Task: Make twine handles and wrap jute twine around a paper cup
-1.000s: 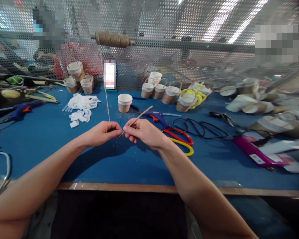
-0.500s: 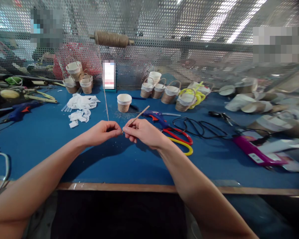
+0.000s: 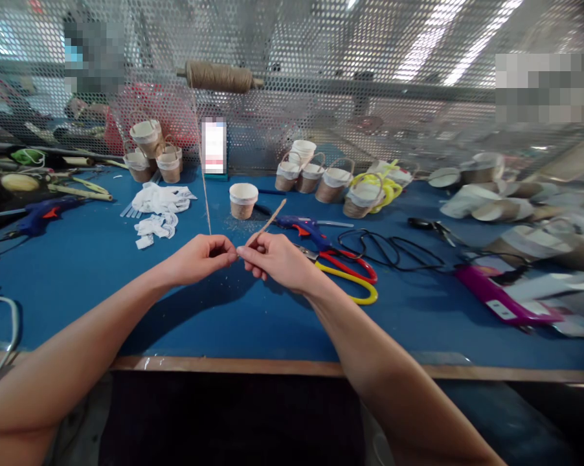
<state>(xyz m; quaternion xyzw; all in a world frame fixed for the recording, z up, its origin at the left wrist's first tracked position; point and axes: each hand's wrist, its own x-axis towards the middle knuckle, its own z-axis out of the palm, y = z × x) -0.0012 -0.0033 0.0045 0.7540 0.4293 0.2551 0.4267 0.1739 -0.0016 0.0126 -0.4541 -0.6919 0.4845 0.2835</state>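
In the middle of the head view, my left hand [image 3: 205, 259] and my right hand [image 3: 275, 260] meet at the fingertips above the blue table. A jute twine [image 3: 206, 204] runs down from a spool [image 3: 220, 76] to my left hand, whose fingers are pinched on it. Between my right thumb and fingers is a thin tan strip [image 3: 274, 214], its free end pointing up and right. Where twine and strip meet is hidden by the fingertips. Just beyond my hands stands a small twine-wrapped cup [image 3: 243, 202] with a white rim.
Right of my hands lie scissors [image 3: 357, 296] with red and yellow handles and a blue glue gun [image 3: 306, 230]. White lace [image 3: 158, 199] is heaped at left. Several small baskets [image 3: 335, 184] line the back by a perforated metal screen [image 3: 292, 39]. A purple device [image 3: 503, 301] lies far right.
The strip in my right hand has turned, its free end now a little lower and further left. My right hand has shifted slightly left; my left hand keeps its pinch.
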